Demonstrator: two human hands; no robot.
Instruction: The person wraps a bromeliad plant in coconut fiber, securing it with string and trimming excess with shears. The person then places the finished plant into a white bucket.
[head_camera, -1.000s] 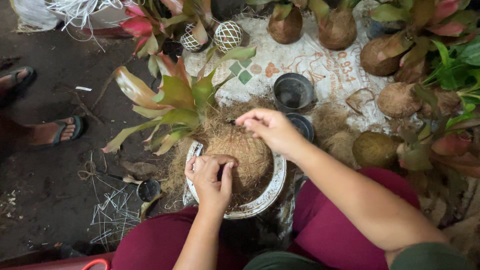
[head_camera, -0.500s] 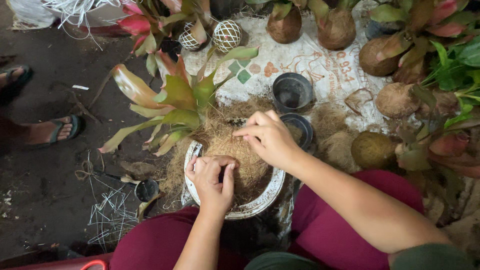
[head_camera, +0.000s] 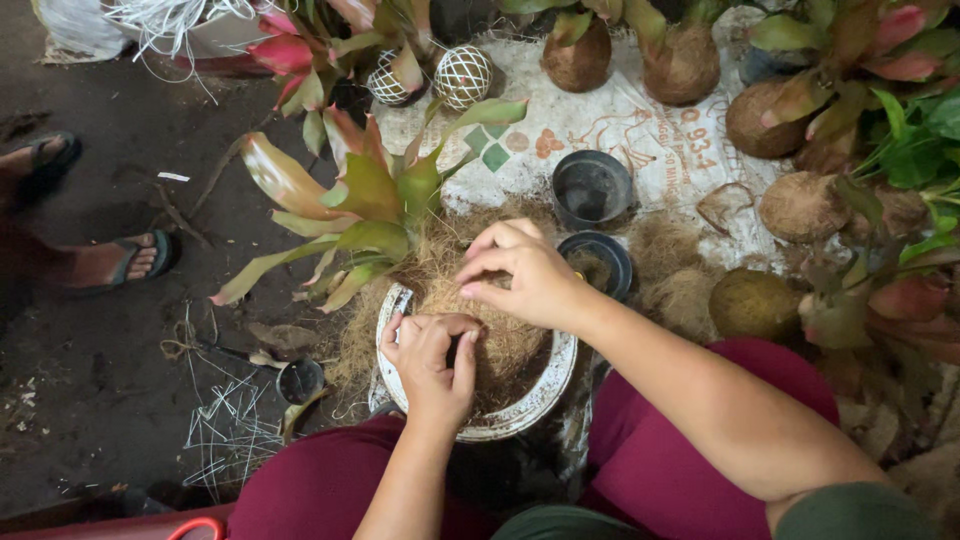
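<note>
Pressing coconut fibre ball (head_camera: 470, 330) (in bowl (head_camera: 545, 395)): left hand (head_camera: 435, 360), right hand (head_camera: 525, 275).

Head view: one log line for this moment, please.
left hand pressing coconut fibre ball | right hand pinching fibre on top | ball in white bowl | red-green plant beside

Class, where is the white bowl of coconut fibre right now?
In the head view, the white bowl sits low and centre between the person's knees, under the left hand and right hand, beside the bromeliad.
</note>
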